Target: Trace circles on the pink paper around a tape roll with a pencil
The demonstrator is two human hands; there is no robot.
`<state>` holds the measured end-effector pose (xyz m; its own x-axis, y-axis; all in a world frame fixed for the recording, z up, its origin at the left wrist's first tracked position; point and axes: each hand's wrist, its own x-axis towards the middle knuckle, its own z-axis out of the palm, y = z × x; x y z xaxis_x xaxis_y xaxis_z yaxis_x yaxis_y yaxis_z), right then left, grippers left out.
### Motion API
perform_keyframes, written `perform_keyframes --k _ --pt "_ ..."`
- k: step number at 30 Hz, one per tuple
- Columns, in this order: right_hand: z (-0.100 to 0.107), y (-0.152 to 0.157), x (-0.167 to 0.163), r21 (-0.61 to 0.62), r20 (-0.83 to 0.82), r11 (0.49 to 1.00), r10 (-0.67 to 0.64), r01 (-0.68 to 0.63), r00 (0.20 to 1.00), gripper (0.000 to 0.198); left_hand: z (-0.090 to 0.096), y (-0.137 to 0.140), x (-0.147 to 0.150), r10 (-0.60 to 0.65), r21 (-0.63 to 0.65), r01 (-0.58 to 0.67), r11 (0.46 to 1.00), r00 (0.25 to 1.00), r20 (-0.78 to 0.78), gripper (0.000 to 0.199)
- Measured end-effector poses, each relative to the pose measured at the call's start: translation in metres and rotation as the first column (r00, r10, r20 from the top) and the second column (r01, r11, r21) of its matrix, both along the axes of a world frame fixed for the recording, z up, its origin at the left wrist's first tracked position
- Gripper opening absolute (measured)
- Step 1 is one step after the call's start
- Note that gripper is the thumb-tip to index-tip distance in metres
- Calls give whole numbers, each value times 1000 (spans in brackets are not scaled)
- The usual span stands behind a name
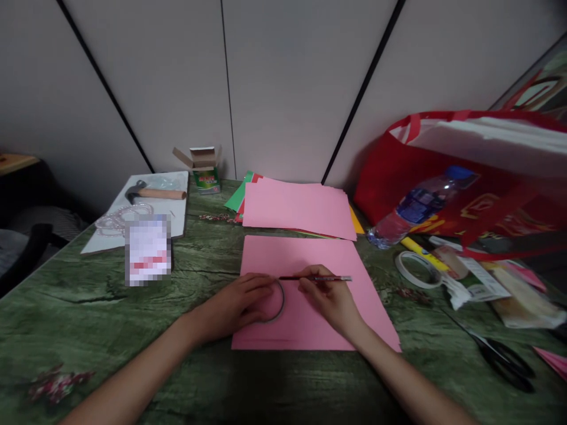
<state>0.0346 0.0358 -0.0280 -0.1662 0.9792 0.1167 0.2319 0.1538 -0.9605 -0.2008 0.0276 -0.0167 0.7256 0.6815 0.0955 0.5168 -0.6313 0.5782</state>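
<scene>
A sheet of pink paper [323, 321] lies in front of me on the table. On its left part rests a thin grey ring [282, 304], its left side hidden under my left hand [248, 298]. The fingers of that hand are closed over the ring and hold it against the paper. My right hand [330, 295] grips a dark pencil [336, 278] between thumb and fingers. The pencil lies nearly level, its tip pointing left at the ring's upper edge, close to my left fingertips.
Behind lies a stack of coloured paper [296, 203]. At left are a hammer [162, 193] on a white board [177, 221], a blurred-out packet [148, 251] and a small open box [207, 180]. At right are a red bag [381, 159], bottle [416, 206], tape roll [403, 268] and scissors [505, 357].
</scene>
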Motion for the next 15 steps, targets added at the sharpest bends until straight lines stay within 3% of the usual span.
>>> perform_keyframes --k 4,8,11,15 --pt "-8 -15 7 -35 -79 997 -65 62 995 25 -3 0 0 -1 11 1 1000 1000 0 38" --pt "-9 -23 12 -15 -16 996 -88 87 996 23 -5 0 0 -2 20 2 1000 1000 8 34" --pt "-5 -23 13 133 48 984 -127 119 991 17 -6 0 0 10 24 -10 1000 1000 7 33" --pt "-2 -21 16 331 41 928 -192 168 981 11 -5 -1 1 13 30 -13 999 1000 1 34"
